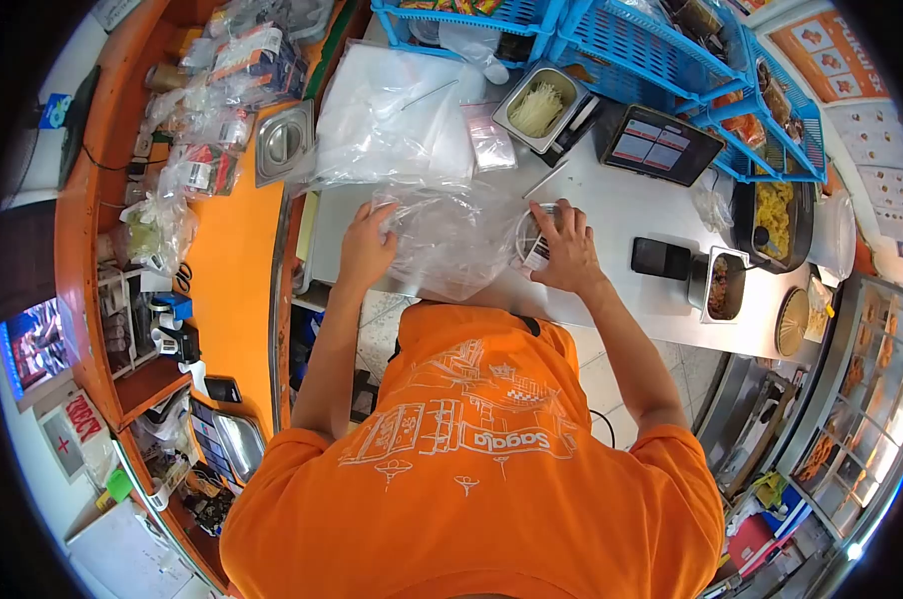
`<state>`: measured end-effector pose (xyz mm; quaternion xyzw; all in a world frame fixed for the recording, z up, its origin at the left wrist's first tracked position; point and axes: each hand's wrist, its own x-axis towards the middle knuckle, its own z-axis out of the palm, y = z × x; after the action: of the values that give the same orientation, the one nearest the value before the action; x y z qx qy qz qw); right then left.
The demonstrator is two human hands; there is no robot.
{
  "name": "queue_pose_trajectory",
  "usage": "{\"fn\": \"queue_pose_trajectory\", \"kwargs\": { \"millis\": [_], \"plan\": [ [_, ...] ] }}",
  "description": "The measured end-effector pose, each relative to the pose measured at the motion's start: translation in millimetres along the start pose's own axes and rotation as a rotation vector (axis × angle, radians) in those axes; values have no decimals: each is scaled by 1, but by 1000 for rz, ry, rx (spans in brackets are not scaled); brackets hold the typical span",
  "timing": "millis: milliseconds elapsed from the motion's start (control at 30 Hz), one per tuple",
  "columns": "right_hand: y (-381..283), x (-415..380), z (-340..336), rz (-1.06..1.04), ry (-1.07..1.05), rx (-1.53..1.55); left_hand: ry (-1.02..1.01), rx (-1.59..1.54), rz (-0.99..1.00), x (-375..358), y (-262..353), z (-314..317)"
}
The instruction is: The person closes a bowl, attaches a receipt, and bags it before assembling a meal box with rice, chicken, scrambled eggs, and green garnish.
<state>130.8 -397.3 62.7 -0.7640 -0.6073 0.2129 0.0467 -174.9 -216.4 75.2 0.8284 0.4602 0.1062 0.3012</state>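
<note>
A clear plastic bag (451, 245) lies spread out near the front edge of the metal counter, its film crumpled and loose. At its left edge, my left hand (368, 248) has its fingers curled and closed on the film. My right hand (571, 250) grips a round container (527, 238) with a white printed label, at the bag's right side. The fingers reach over the container's top and hide part of it. Behind the bag lies a stack of large clear plastic bags (397, 115), with a small packet (491, 140) beside it.
A steel tray of pale shreds (536, 108), a tablet (661, 145) and blue baskets (641, 45) stand at the back. Toward the right are a black phone (661, 258), a small steel tub (723, 285) and a pan of yellow food (774, 220). An orange shelf (230, 260) borders the left.
</note>
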Motion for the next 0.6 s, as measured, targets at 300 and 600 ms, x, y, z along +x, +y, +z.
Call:
{"fn": "queue_pose_trajectory", "kwargs": {
  "millis": [300, 600],
  "plan": [
    [48, -20, -141, 11, -1, 264, -7, -80, 103, 3, 49, 43],
    [8, 15, -81, 60, -494, 1174, -167, -328, 118, 0, 87, 80]
  ]
}}
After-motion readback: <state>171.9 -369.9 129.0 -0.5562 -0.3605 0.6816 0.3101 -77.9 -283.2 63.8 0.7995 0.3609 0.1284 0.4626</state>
